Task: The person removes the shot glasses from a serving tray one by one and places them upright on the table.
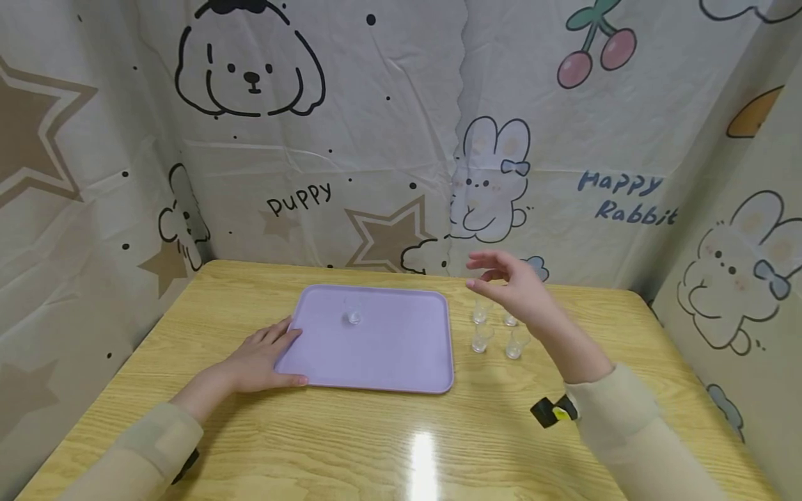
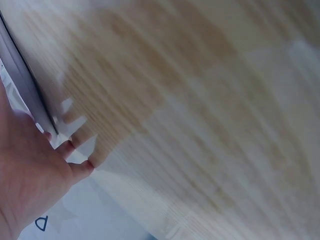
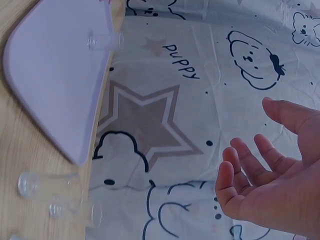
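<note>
My left hand (image 1: 266,357) rests at the left edge of a lilac tray (image 1: 401,348), thumb at its near rim and fingers along its side. One small clear glass (image 1: 354,316) stands on the tray, towards the back left. Above the table, right of the tray, my right hand (image 1: 510,282) hovers with its fingers loosely bent and nothing in them. Beneath and beside it several small clear glasses (image 1: 481,339) stand on the wood. In the right wrist view the right hand (image 3: 270,175) is plainly without a thing, apart from the glasses (image 3: 50,185).
The wooden table (image 1: 351,438) backs onto a printed cloth (image 1: 376,139) with cartoon animals and stars, which also hangs at both sides. A dark strap piece with yellow (image 1: 554,412) sits at the right cuff.
</note>
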A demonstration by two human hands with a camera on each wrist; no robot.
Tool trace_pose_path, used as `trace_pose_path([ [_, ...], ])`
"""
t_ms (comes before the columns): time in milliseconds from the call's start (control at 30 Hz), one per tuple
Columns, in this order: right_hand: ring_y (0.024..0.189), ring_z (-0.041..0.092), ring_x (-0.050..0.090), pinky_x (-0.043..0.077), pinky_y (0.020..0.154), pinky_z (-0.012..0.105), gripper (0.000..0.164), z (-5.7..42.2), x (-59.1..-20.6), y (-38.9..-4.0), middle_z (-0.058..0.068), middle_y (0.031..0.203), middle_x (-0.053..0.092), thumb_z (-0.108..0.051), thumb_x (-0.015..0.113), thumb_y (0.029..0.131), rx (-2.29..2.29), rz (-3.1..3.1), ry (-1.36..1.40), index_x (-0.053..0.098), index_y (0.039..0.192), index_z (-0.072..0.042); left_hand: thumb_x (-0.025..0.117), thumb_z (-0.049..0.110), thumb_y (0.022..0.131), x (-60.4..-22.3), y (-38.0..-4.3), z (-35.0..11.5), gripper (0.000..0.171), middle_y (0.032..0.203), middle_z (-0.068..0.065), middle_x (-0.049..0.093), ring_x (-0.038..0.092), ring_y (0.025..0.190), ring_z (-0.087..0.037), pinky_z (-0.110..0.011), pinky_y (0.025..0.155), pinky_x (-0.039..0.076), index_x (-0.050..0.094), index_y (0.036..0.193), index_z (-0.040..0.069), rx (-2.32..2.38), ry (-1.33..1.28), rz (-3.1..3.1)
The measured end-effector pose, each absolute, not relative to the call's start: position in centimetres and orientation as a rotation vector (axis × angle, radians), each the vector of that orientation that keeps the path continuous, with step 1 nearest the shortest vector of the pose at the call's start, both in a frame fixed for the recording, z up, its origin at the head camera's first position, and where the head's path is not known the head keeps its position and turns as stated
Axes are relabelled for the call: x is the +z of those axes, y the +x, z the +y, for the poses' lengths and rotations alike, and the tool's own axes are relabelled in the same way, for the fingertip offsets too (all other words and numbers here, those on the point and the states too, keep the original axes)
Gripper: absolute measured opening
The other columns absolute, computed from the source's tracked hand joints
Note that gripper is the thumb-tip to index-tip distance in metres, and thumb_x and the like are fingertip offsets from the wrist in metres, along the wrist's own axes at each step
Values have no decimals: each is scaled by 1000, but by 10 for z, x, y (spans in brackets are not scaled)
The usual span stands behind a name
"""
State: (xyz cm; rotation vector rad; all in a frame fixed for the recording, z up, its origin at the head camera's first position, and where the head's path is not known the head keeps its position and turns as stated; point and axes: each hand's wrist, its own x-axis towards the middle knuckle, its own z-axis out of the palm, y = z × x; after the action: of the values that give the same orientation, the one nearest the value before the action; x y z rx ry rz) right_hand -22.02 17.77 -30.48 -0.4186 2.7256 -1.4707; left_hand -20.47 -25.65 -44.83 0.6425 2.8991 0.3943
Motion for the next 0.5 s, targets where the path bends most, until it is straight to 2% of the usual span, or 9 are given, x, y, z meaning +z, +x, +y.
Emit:
trace_pose_path([
  [300, 109, 25, 53, 47, 90, 39, 52, 142, -304, -235, 7, 130, 55, -24, 69, 87, -1570, 2624, -431, 49, 134, -16, 54, 76, 75, -443, -202, -255, 105, 156, -21, 13, 21, 135, -51, -65, 107, 18, 30, 147, 5, 380, 630, 2901],
  [500, 107, 24, 52, 48, 85, 38, 50, 116, -314, -243, 6, 131, 54, -21, 70, 87, -1625, 2578, -398, 50, 132, -15, 55, 75, 74, -443, -202, -255, 104, 156, -21, 13, 21, 135, -51, -66, 106, 18, 31, 147, 5, 389, 625, 2900],
])
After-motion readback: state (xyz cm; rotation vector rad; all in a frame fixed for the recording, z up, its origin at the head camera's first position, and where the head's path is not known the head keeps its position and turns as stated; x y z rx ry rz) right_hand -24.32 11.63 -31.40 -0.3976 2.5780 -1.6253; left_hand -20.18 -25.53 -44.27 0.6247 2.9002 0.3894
